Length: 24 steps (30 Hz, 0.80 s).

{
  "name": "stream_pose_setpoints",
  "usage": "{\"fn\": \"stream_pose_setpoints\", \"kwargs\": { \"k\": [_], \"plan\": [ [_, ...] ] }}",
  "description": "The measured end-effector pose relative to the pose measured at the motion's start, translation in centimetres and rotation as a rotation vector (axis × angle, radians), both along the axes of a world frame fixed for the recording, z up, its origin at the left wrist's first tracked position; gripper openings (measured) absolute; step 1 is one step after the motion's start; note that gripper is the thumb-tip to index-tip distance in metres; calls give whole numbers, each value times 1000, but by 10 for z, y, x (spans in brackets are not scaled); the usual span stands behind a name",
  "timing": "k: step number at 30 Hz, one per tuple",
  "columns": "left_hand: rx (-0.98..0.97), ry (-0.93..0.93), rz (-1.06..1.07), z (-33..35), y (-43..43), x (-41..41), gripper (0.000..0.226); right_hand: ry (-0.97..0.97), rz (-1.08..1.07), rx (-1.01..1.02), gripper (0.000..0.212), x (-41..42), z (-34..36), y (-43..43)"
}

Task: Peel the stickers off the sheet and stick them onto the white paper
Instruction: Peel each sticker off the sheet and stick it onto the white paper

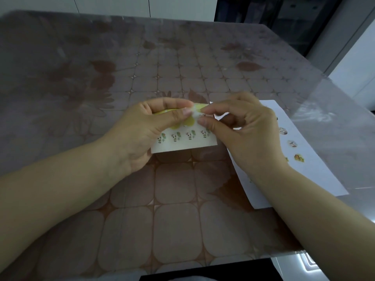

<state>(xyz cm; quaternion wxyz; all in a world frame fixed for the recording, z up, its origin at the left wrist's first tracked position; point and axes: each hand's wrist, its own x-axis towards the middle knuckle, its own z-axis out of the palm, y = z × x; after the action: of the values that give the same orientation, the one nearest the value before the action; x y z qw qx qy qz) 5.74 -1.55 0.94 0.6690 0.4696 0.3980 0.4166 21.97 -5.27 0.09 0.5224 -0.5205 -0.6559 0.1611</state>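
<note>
My left hand (146, 130) grips the sticker sheet (186, 144) above the table, thumb on its front and fingers curled behind its bent top edge. The sheet shows a row of small cartoon stickers and yellow patches where the backing is bare. My right hand (241, 130) pinches a small round sticker (196, 112) at the sheet's top, between thumb and forefinger. The white paper (316, 173) lies flat on the table to the right, partly under my right wrist, with three round stickers (292, 143) stuck in a line on it.
The table (174, 220) is covered by a brown tile-and-flower patterned cloth under clear plastic. Its right edge runs close behind the white paper, and the near edge lies just below my forearms. Dark cabinets stand beyond the far right corner.
</note>
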Motion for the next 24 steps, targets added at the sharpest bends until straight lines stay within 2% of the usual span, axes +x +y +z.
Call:
{"fn": "stream_pose_setpoints", "kwargs": {
  "k": [6,10,14,18,24],
  "plan": [
    [2,10,34,0,-1,1,27,-192,-74,144,12,1,-5,1],
    [53,37,70,-2,0,0,23,-214,-41,141,10,0,-3,-1],
    [162,116,94,-3,0,-1,24,-35,35,-52,16,3,4,-3],
    [246,200,24,-3,-5,0,45,240,44,-290,7,5,11,-6],
    [202,153,-16,0,-6,0,41,255,59,-336,4,10,9,-3]
  ]
}}
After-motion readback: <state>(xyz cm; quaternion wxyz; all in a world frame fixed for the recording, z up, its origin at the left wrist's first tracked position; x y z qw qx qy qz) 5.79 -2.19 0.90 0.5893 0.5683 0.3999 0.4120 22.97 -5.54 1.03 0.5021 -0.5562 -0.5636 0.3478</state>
